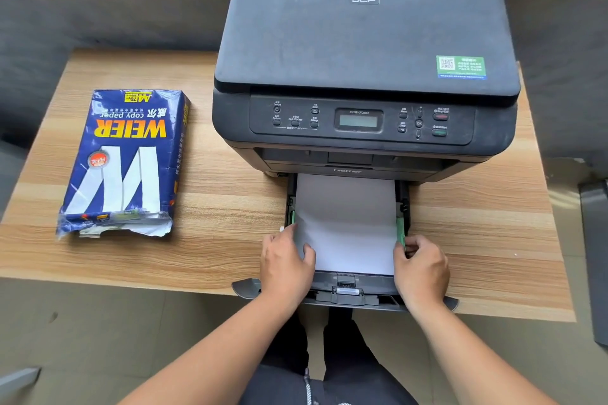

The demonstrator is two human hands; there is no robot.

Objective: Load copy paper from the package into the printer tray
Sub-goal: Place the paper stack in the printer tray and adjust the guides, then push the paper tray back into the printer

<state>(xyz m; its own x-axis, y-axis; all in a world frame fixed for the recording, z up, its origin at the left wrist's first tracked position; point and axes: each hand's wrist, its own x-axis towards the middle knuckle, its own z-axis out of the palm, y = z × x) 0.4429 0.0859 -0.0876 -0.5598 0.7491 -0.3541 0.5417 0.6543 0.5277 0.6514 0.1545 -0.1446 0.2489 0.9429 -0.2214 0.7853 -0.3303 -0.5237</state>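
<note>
A dark grey printer stands on a wooden table. Its paper tray is pulled out toward me, with a stack of white paper lying flat in it. My left hand rests on the tray's left side, thumb on the paper and fingers along its left edge. My right hand pinches the green side guide at the paper's right edge. The blue copy paper package lies on the table to the left, its near end torn open.
The tray's front lip hangs over the table's near edge above my legs. A grey sofa runs behind the table. A dark object stands at the far right, off the table.
</note>
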